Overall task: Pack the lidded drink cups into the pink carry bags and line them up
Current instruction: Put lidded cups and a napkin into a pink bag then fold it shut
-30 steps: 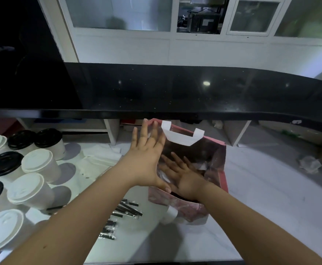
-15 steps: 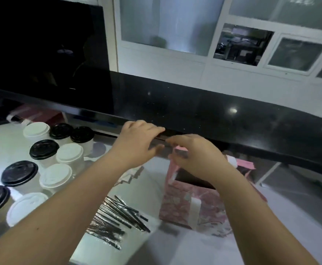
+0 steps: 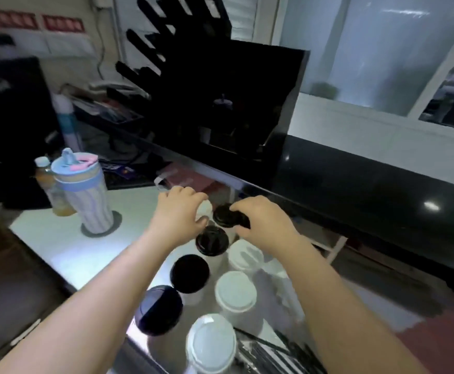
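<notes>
My left hand (image 3: 178, 211) has its fingers curled down over the white-lidded cup (image 3: 204, 209) at the far end of the two rows on the surface (image 3: 66, 238). My right hand (image 3: 265, 222) has its fingers clamped round the rim of the black-lidded cup (image 3: 227, 215) just beside it; no open bag in view, only what looks like flat pink bags (image 3: 185, 180) behind. Prob. lifting this pair next, so I'd grip the cup walls, not just lids (could pop off), & lift straight up, clear of the neighbour cups (image 3: 211, 240), w/o tipping.
</notes>
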Demonstrator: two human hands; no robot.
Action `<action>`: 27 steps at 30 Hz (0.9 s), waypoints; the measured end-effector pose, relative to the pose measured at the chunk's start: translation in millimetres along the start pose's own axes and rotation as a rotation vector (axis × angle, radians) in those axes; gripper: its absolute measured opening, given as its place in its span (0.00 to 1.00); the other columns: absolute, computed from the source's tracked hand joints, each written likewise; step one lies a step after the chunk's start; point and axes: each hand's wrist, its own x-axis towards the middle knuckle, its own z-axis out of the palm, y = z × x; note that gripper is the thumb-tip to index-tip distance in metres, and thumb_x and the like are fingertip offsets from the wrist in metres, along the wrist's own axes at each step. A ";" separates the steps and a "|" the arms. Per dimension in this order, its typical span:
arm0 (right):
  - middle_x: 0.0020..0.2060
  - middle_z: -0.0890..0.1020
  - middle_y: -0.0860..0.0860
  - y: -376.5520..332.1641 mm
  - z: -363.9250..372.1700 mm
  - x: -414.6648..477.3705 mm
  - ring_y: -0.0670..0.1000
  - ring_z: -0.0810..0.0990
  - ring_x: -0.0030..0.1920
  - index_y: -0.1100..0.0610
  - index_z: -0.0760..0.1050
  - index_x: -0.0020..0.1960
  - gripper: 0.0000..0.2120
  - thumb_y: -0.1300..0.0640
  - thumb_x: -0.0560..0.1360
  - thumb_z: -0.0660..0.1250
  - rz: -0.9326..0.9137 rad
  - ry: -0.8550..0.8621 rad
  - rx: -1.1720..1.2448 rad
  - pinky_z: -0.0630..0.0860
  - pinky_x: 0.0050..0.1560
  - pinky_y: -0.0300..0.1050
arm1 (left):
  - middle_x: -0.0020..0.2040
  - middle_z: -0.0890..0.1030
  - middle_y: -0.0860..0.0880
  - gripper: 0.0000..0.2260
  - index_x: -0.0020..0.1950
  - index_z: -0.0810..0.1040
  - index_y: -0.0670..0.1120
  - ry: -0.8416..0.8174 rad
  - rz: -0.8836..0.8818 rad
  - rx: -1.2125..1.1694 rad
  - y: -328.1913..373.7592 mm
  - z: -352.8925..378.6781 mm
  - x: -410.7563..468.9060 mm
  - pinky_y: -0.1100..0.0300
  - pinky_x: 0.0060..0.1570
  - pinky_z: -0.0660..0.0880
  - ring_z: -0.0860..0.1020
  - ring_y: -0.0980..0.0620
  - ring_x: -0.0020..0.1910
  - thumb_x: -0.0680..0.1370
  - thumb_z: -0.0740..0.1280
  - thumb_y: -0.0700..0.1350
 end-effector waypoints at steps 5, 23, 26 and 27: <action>0.67 0.72 0.50 -51.3 58.3 98.8 0.55 0.68 0.67 0.50 0.68 0.71 0.24 0.51 0.76 0.66 0.019 -0.088 0.049 0.69 0.63 0.53 | 0.66 0.73 0.49 0.24 0.71 0.68 0.54 -0.111 -0.067 0.009 -99.4 33.2 13.8 0.50 0.61 0.64 0.67 0.44 0.65 0.76 0.62 0.56; 0.71 0.65 0.54 -51.9 133.3 192.9 0.60 0.64 0.67 0.51 0.62 0.73 0.34 0.50 0.71 0.70 0.047 -0.257 -0.146 0.67 0.63 0.55 | 0.66 0.73 0.49 0.25 0.71 0.66 0.53 -0.209 0.003 -0.019 -163.8 71.4 59.6 0.48 0.63 0.63 0.66 0.45 0.66 0.74 0.63 0.54; 0.75 0.60 0.52 -54.7 84.4 177.2 0.58 0.58 0.72 0.49 0.60 0.75 0.35 0.49 0.72 0.70 -0.031 -0.143 -0.065 0.62 0.69 0.55 | 0.65 0.72 0.51 0.24 0.70 0.67 0.54 -0.131 0.048 -0.012 -151.4 39.6 72.5 0.47 0.63 0.62 0.65 0.45 0.67 0.74 0.64 0.54; 0.76 0.59 0.51 -53.3 65.9 168.9 0.57 0.57 0.73 0.49 0.60 0.75 0.35 0.50 0.72 0.70 -0.035 -0.105 -0.029 0.61 0.70 0.55 | 0.65 0.73 0.51 0.24 0.70 0.68 0.54 -0.097 0.062 -0.006 -143.6 27.4 77.9 0.47 0.63 0.62 0.65 0.45 0.66 0.73 0.64 0.54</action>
